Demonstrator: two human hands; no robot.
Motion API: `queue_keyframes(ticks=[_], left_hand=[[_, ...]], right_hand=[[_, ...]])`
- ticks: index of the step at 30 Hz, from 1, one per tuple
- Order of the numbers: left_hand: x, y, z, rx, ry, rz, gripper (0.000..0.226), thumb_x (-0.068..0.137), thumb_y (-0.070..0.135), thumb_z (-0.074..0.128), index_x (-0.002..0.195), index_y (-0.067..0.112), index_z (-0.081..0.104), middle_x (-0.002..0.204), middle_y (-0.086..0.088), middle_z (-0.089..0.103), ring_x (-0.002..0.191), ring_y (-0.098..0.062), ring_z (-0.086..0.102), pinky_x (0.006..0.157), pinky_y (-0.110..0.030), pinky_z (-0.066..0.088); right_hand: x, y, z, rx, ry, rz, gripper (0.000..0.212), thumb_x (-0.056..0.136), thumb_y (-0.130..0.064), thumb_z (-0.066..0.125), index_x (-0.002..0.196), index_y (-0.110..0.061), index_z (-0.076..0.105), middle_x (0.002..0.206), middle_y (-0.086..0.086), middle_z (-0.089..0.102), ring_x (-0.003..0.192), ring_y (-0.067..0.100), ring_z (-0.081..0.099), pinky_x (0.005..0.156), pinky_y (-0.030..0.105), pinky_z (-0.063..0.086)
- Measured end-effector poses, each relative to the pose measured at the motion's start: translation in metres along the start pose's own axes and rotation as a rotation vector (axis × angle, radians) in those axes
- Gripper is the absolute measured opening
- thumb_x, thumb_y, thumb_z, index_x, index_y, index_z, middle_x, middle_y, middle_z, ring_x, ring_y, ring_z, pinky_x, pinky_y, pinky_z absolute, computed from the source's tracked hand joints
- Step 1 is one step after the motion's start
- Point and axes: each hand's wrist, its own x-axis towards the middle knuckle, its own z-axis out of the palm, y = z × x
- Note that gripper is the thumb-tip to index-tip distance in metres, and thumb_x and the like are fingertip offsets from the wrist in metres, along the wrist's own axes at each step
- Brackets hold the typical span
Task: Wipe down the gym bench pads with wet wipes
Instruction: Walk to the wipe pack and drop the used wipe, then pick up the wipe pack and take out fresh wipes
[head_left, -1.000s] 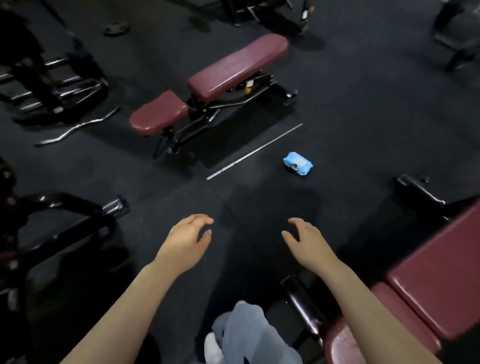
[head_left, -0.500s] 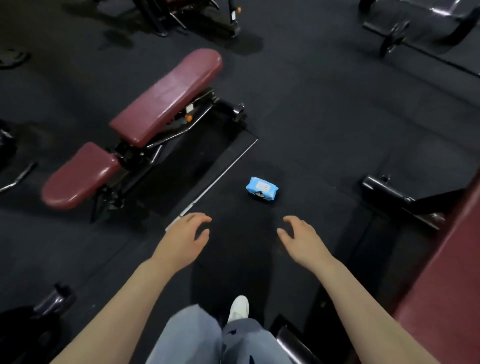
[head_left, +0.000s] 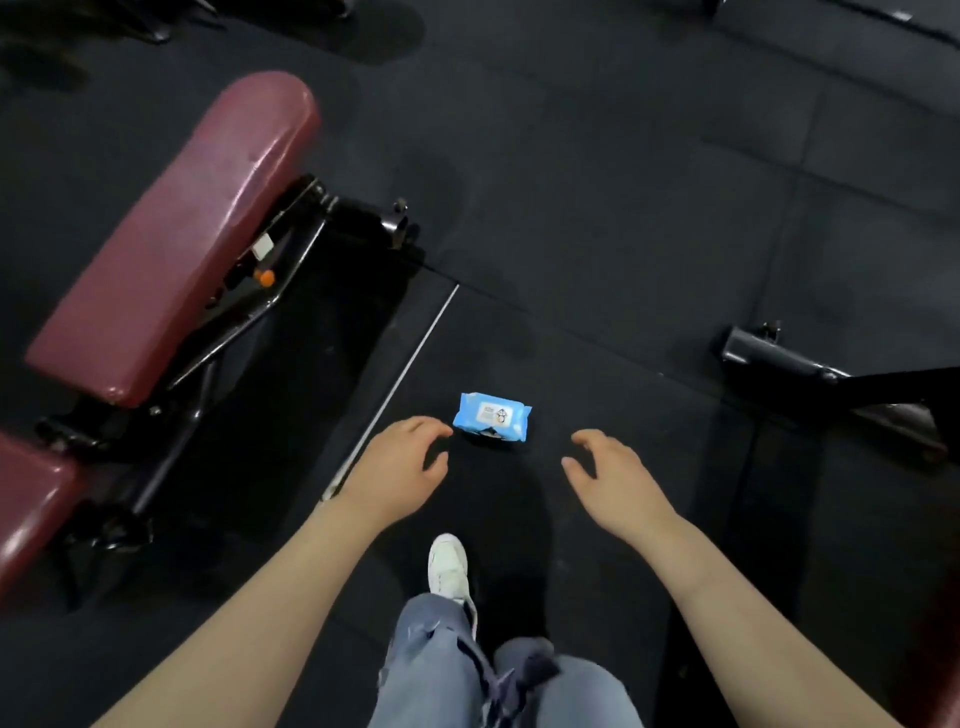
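A dark rubber-tiled floor (head_left: 649, 171) fills the view, its seams showing as faint lines. A thin pale metal strip (head_left: 400, 384) lies on it, running diagonally from upper right to lower left. At the right edge a black steel foot (head_left: 774, 353) of some other machine rests on the floor, with a darker bar running off to the right. Low in the middle, a white sneaker (head_left: 448, 566) stands on the floor beneath a leg in blue jeans (head_left: 431, 665). Blurred dark equipment sits along the top edge.
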Motion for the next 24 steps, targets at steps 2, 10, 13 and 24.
queue_keyframes(ticks=[2, 10, 13, 24], left_hand=[[0.047, -0.010, 0.016, 0.005, -0.007, 0.002, 0.040, 0.096, 0.026, 0.056, 0.135, 0.020, 0.056, 0.140, 0.005, 0.054, 0.131, -0.013, 0.047, 0.109, -0.026, 0.033], [0.218, -0.074, 0.151, 0.074, -0.050, 0.016, 0.046, 0.095, 0.032, 0.058, 0.139, 0.023, 0.050, 0.143, 0.006, 0.050, 0.131, -0.014, 0.046, 0.107, -0.029, 0.037], [0.267, -0.112, 0.213, 0.088, -0.071, -0.014, 0.046, 0.095, 0.033, 0.057, 0.139, 0.024, 0.048, 0.143, 0.007, 0.050, 0.130, -0.013, 0.046, 0.107, -0.031, 0.039], [0.357, -0.223, 0.363, 0.135, -0.228, -0.084, 0.054, 0.094, 0.035, 0.054, 0.145, 0.024, 0.041, 0.149, 0.006, 0.042, 0.133, -0.017, 0.042, 0.109, -0.034, 0.037]], right_hand=[[0.045, 0.008, 0.009, 0.015, -0.001, 0.015, 0.045, 0.096, -0.038, 0.052, 0.137, -0.020, 0.047, 0.133, 0.001, 0.055, 0.125, 0.018, 0.048, 0.102, 0.034, 0.042], [0.235, 0.077, 0.107, -0.180, -0.082, -0.082, 0.043, 0.094, -0.038, 0.052, 0.134, -0.022, 0.046, 0.127, 0.000, 0.056, 0.117, 0.021, 0.051, 0.098, 0.036, 0.043], [0.304, 0.108, 0.163, -0.244, -0.126, -0.091, 0.043, 0.093, -0.035, 0.053, 0.133, -0.021, 0.045, 0.126, 0.002, 0.056, 0.114, 0.022, 0.051, 0.096, 0.036, 0.044], [0.467, 0.147, 0.347, -0.609, -0.204, -0.232, 0.060, 0.085, -0.036, 0.064, 0.132, -0.009, 0.039, 0.123, 0.008, 0.044, 0.110, 0.025, 0.047, 0.085, 0.036, 0.042]])
